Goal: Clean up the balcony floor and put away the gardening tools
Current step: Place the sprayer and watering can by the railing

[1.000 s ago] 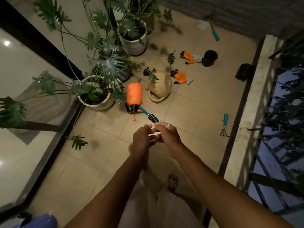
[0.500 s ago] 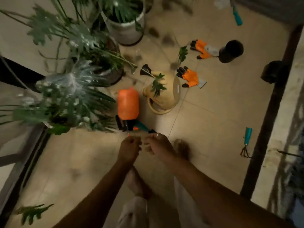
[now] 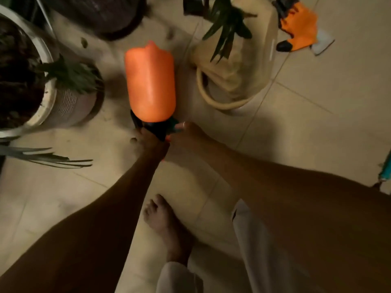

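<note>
Spray bottle: the orange spray bottle lies on its side on the tiled floor, with its black pump head toward the person.
Left hand: the left hand reaches down on a straight arm, fingers curled over the pump head.
Right hand: the right hand is just beside the left. Its ringed finger touches a teal handle, but blur hides whether it grips.
Around: a beige watering can lies just right of the bottle, with an orange glove beyond it. A white pot stands left, and a bare foot is below the hands.
</note>
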Demonstrator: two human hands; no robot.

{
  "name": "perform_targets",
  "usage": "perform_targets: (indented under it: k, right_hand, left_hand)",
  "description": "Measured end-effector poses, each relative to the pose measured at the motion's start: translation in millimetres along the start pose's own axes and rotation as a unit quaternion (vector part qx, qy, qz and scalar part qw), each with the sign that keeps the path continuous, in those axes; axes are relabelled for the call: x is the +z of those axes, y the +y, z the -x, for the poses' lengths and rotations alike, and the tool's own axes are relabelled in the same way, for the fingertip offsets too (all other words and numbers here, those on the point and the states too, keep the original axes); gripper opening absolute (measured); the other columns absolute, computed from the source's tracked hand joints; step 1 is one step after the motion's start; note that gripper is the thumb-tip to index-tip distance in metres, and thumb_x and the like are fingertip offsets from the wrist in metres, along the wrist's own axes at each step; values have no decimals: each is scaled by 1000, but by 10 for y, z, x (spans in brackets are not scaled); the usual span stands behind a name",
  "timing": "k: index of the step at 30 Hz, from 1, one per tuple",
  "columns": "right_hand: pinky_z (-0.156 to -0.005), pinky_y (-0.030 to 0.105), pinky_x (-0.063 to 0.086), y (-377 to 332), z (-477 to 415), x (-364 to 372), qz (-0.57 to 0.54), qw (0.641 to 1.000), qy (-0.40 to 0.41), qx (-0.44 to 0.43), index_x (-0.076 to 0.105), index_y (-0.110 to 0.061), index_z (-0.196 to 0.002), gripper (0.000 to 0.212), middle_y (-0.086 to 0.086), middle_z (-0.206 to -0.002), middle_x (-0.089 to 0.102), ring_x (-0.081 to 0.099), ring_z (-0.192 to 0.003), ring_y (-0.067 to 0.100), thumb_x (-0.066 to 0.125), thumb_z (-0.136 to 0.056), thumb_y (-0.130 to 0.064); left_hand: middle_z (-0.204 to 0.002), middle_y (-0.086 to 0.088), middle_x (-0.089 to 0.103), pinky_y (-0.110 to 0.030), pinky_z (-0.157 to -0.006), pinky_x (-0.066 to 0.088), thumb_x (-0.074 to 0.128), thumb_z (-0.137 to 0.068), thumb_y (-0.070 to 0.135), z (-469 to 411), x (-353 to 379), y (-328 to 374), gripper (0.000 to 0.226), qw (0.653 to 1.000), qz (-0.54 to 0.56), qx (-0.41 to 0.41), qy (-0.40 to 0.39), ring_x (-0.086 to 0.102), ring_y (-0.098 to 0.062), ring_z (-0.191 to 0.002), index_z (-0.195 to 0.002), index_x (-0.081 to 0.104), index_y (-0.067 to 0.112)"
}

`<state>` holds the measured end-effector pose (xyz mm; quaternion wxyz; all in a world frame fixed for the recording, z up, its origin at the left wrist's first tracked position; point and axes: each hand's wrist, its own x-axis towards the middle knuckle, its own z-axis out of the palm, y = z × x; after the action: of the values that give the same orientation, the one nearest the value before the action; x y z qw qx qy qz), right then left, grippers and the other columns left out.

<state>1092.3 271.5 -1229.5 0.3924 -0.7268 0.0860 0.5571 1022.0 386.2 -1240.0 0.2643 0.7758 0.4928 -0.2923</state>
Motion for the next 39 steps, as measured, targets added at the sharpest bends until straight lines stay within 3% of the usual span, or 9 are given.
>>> perform_targets:
  k: [10, 13, 16, 20, 23, 27, 32, 37, 39]
  right_hand:
    - [-96, 30, 54, -245, 309, -90, 78, 988, 31, -129, 78, -6, -106, 28, 10, -108, 76, 70, -104, 21, 67, -82, 4]
    - [-89, 25, 52, -436, 544, -44, 101, 973, 38, -204, 79, -8, -101, 25, 10, -107, 76, 70, -100, 21, 68, -81, 2]
    - [-89, 27, 53, -703, 808, 87, 145, 959, 13, -243, 79, -13, -103, 26, 8, -108, 76, 70, -99, 21, 69, -83, -1]
    - [-78, 21, 49, -1045, 1232, 189, 166, 959, -4, -229, 78, -16, -104, 28, 5, -104, 77, 69, -97, 16, 67, -82, -1]
    - [-84, 27, 55, -1240, 1793, 108, 172, 962, -11, -212, 76, -17, -107, 24, 3, -106, 76, 68, -99, 14, 65, -89, -5]
    - [-79, 20, 49, -1537, 2679, -119, 172, 966, -5, -192, 74, -13, -111, 24, -6, -96, 71, 65, -89, 7, 68, -88, -8]
    - [-62, 12, 45, -1853, 3742, -241, 187, 967, -62, -163, 70, -11, -122, 29, -4, -89, 69, 60, -70, -2, 65, -93, -6]
    - [-60, 8, 44, -2371, 4852, -405, 181, 955, -77, -221, 71, -10, -117, 22, -9, -86, 68, 60, -67, -9, 58, -100, -6]
    - [-63, 14, 49, -2585, 5277, -436, 168, 955, -78, -232, 72, -14, -113, 19, -9, -83, 68, 60, -65, -4, 57, -101, -10]
  left_hand:
    - [-144, -15, 35, -43, -108, 37, 79, -77, 53, 135, -297, -92, 72, 998, 31, 35, -44, 36, -38, -133, -133, 57, 12]
    - [-102, -8, 68, -35, -78, 55, 79, -55, 57, 400, -556, -121, 59, 981, 182, 7, -65, 66, -20, -90, -94, 69, 15]
    - [-58, 8, 59, -18, -50, 39, 78, -83, 24, 788, -838, -225, 17, 953, 282, 5, -113, 48, 0, -48, -86, 73, 8]
    - [-72, -4, 63, -28, -59, 42, 67, -95, 21, 1396, -1223, -417, 19, 926, 350, -43, -132, 53, -19, -66, -87, 73, 6]
    - [-80, -2, 65, -37, -77, 45, 60, -98, 17, 1841, -1546, -531, 20, 904, 400, -85, -121, 54, -23, -82, -83, 73, 16]
    - [-126, -1, 66, -37, -84, 53, 57, -101, 25, 2588, -2149, -490, 27, 864, 464, -77, -180, 61, -20, -115, -122, 71, 15]
    - [-113, -5, 70, -30, -68, 51, 50, -101, 19, 3503, -2836, -395, 28, 844, 502, -88, -166, 67, -22, -97, -118, 72, 13]
    - [-81, -4, 74, -19, -59, 48, 54, -91, -15, 4580, -3224, -512, 28, 913, 378, 13, -155, 63, -5, -62, -97, 70, 8]
    - [-81, 2, 74, -33, -71, 53, 63, -82, -3, 5017, -3290, -469, 24, 924, 350, 47, -145, 63, -11, -72, -92, 72, 16]
